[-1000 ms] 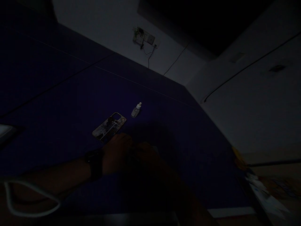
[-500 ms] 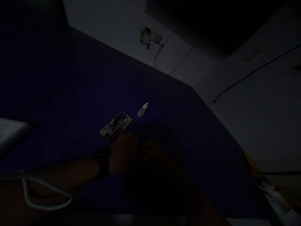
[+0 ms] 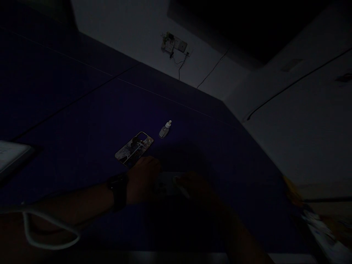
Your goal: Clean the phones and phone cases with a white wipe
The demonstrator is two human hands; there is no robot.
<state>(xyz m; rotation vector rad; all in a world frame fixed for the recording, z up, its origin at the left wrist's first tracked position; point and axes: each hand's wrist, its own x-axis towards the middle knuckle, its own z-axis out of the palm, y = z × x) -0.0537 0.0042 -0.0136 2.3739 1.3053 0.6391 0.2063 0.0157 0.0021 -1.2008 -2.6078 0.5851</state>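
Observation:
In dim light, my left hand (image 3: pixel 144 178), wearing a dark watch, is closed on a phone (image 3: pixel 168 182), a flat greyish slab with dark round spots near its left end. My right hand (image 3: pixel 196 185) pinches a small pale cloth (image 3: pixel 181 187) against the phone's right part; its exact shape is hard to make out. Just beyond my left hand lies a phone case (image 3: pixel 134 148) with a printed picture and a camera cutout. A small dropper bottle (image 3: pixel 164 131) with a white top rests to the right of the case.
The dark blue surface (image 3: pixel 82 121) stretches to a pale wall (image 3: pixel 123 29). On that wall sits a socket board (image 3: pixel 176 44) with cords. A white box-like object (image 3: pixel 13 156) lies at the left edge. A white cable loop (image 3: pixel 52 245) hangs over my left forearm. Blurred items (image 3: pixel 319 223) lie at lower right.
My right hand has shifted right and slightly nearer me, away from my left hand. The phone and the pale cloth now show between them. The case and bottle lie as before.

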